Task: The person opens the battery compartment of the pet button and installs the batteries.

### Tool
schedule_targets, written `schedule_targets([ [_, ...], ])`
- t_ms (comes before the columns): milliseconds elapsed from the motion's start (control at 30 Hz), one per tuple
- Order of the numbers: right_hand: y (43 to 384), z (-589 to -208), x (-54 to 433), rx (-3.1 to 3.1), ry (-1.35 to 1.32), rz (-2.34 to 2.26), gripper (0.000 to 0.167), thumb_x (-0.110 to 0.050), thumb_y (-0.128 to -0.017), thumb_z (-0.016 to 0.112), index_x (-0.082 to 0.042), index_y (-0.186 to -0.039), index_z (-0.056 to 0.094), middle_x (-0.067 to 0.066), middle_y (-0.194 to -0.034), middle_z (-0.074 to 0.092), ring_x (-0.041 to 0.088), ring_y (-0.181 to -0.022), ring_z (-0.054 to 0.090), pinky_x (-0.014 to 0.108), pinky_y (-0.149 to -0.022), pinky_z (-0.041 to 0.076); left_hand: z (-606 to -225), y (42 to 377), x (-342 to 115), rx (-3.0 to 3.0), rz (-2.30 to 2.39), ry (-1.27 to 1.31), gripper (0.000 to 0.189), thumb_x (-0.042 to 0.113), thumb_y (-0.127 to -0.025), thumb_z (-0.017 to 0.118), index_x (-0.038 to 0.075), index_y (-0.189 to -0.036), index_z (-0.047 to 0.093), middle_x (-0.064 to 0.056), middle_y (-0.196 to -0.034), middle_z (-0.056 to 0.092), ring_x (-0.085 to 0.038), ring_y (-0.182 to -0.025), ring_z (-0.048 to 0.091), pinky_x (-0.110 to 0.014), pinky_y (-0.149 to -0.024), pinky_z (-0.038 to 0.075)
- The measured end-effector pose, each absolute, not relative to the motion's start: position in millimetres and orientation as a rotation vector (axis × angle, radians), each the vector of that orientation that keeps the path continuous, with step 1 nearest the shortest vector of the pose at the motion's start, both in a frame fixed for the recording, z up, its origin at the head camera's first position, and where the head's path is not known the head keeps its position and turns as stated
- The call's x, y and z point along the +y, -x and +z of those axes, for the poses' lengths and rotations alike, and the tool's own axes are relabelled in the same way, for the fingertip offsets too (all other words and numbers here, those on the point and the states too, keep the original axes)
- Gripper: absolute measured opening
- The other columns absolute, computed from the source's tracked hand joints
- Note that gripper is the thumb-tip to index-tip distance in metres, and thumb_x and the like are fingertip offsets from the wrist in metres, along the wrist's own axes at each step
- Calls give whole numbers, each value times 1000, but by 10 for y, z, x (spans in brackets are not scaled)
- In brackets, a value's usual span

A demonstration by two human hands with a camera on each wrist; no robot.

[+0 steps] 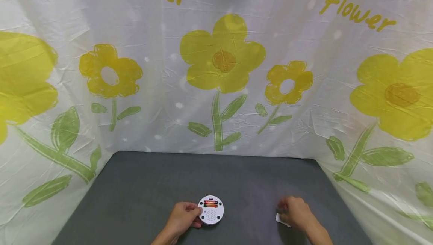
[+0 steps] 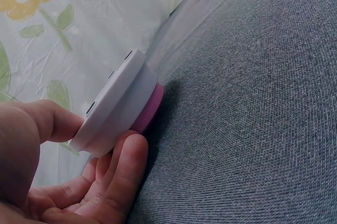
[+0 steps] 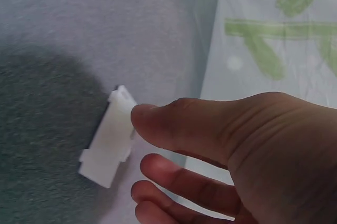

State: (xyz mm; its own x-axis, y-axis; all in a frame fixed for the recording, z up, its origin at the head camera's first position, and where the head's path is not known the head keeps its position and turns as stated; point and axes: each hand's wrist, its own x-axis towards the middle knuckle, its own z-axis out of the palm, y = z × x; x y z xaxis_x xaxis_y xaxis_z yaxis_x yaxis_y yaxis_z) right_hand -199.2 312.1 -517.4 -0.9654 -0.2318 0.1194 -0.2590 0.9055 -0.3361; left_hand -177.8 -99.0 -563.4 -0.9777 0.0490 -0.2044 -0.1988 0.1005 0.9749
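My left hand [image 1: 184, 217] grips the left rim of a round white battery-powered device [image 1: 211, 218], thumb on the upper face and fingers beneath. The upper face bears a grid of small holes, several dark round feet, and an uncovered compartment with red batteries [image 1: 211, 203]. A pink part [image 2: 149, 109] shows on the underside in the left wrist view, close to the cloth. Off to the right, my right hand [image 1: 295, 212] is over a white battery cover [image 3: 108, 142] with small tabs. Its thumb tip overlaps the cover's edge in the right wrist view; whether it touches, I cannot tell. The fingers are loosely bent.
A dark grey cloth-covered table [image 1: 152, 177] lies under both hands. White curtains [image 1: 162, 124] with yellow flowers and green leaves hang along the table's back and both sides.
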Motion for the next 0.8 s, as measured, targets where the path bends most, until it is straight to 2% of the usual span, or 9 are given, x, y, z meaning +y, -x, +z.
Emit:
schedule_targets([
  [167,1913,-5169,3061,-3021,-328,481,25,-9,-68,91,-22,-83,76,-7,-74,64,15,-68,60,42,-60,53,-5631,1784,-984,2193,1980,154,31,10,-100,72,-17,-115,67,-8,-85,78,-15,-66,74,-32,-61,67],
  [300,1874,-5231,3049,-3006,-342,478,26,-6,-64,88,-23,-79,74,-8,-72,63,13,-66,58,40,-58,50,-5616,1789,-982,2190,1974,165,31,9,-100,71,-17,-115,67,-8,-85,78,-15,-67,75,-32,-61,67],
  [467,2007,-5609,3232,-2892,-476,491,24,-5,-64,85,-22,-78,75,-6,-75,70,14,-67,63,47,-54,48,-5608,1791,-980,2182,1985,163,32,9,-99,71,-18,-116,66,-8,-85,78,-15,-67,75,-32,-61,67],
  [600,2151,-5929,3399,-2844,-560,479,24,-7,-65,83,-26,-77,75,-10,-73,69,10,-64,59,42,-51,44,-5610,1786,-987,2174,1994,146,32,9,-99,71,-18,-115,66,-8,-85,78,-16,-67,75,-32,-62,68],
  [700,2133,-5868,3368,-2839,-616,487,23,-4,-65,81,-23,-78,75,-8,-72,69,10,-63,58,42,-51,45,-5609,1776,-992,2165,2001,131,31,8,-100,71,-19,-114,67,-8,-86,78,-16,-67,76,-33,-63,68],
  [800,2011,-5524,3161,-2875,-617,473,20,-1,-67,82,-17,-77,75,-5,-71,68,11,-63,58,42,-54,47,-5609,1768,-992,2161,2008,120,31,8,-99,71,-19,-114,67,-8,-86,78,-17,-68,76,-33,-63,68],
])
